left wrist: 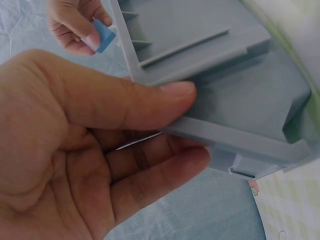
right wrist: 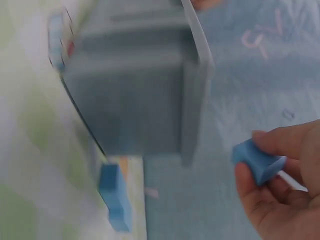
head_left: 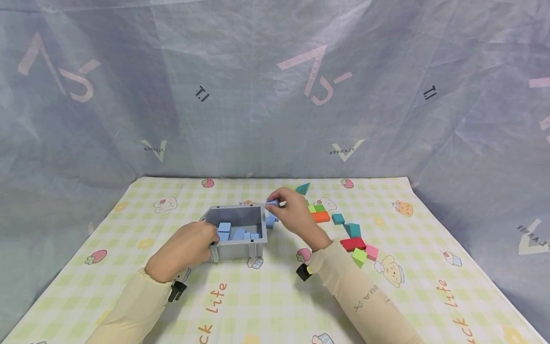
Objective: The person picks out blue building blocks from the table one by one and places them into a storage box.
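A grey plastic bin [head_left: 236,249] stands on the table with several blue blocks [head_left: 225,227] inside. My left hand [head_left: 189,244] grips its left rim; in the left wrist view the thumb [left wrist: 177,92] lies on the inner side and the fingers are outside. Just beyond the bin's right side, my right hand [head_left: 294,212] pinches a small blue block [right wrist: 255,159] between thumb and fingers, raised above the table. Below that hand, more blue blocks [head_left: 269,222] lie on the cloth beside the bin.
To the right lie loose coloured blocks: an orange one [head_left: 320,217], a red one [head_left: 353,244], a pink one [head_left: 372,252], a green one [head_left: 359,257] and teal ones [head_left: 353,230]. A checkered cloth [head_left: 275,306] covers the table. Grey-blue fabric [head_left: 240,119] hangs behind it.
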`<state>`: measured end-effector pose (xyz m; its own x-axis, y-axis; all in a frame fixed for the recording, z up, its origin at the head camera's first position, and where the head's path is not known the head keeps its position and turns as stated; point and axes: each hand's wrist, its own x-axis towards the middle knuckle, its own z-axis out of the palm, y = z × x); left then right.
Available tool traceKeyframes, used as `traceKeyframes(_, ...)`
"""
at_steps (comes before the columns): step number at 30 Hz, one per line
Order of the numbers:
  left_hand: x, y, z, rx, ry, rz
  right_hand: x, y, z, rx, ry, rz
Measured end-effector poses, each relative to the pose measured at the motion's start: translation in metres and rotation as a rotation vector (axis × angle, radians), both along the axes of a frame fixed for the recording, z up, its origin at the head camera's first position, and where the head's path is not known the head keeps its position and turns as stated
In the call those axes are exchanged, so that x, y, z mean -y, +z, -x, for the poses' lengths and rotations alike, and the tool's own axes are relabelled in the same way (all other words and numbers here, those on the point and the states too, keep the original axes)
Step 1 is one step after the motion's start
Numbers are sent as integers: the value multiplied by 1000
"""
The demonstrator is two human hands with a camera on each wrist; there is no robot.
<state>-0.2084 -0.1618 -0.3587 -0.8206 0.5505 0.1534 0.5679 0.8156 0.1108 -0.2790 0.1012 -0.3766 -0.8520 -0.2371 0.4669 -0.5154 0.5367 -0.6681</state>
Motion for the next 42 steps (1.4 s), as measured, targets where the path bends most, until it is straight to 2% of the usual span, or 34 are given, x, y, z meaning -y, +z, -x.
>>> traceKeyframes(5, 0, 0, 0, 7, 7, 2, 18, -6, -12, -68, 128, 16)
traceKeyframes(8, 0, -1, 1, 4, 5, 5, 25, -9, -18, -81, 165, -15)
traceKeyframes(16, -1, 0, 1, -3, -3, 18, 33, -17, -21, -90, 179, -86)
traceKeyframes(27, 0, 2, 2, -6, 2, 50, 38, -19, -25, 3, 288, -113)
traceKeyframes(42, -1, 2, 2, 1, 9, 55, 37, -18, -26, 20, 308, -140)
